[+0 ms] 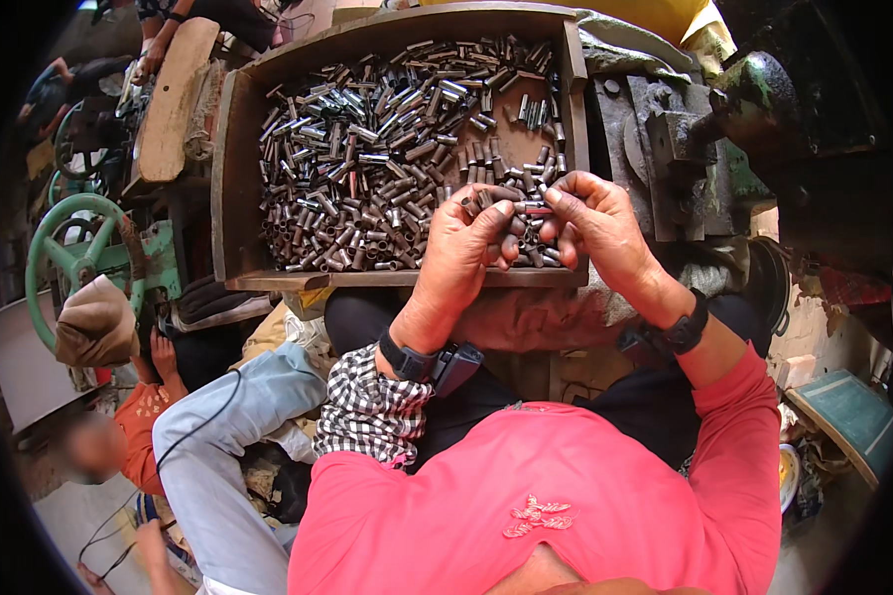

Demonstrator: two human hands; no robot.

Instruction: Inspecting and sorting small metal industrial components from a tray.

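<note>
Over the front right of a shallow wooden tray [407, 282] both my hands work close together. Short metal tubes [313, 230], shiny or brown, lie heaped in its left and middle; several more stand upright at the right. A few tubes [477, 201] are held in my left hand [456, 243], its fingers curled round them. Thumb and fingers of my right hand [605, 220] pinch one end of a reddish-dark tube [536, 210], which lies sideways between the two hands. The fingers partly hide it, and the left fingertips are close to its other end.
Dark, greasy machinery [675, 149] stands right of the tray. At the left are a green handwheel [84, 253] and a wooden board [177, 104]. A person in orange [149, 436] and another's pale-blue trouser leg [233, 407] are at lower left. A green board [853, 416] leans at right.
</note>
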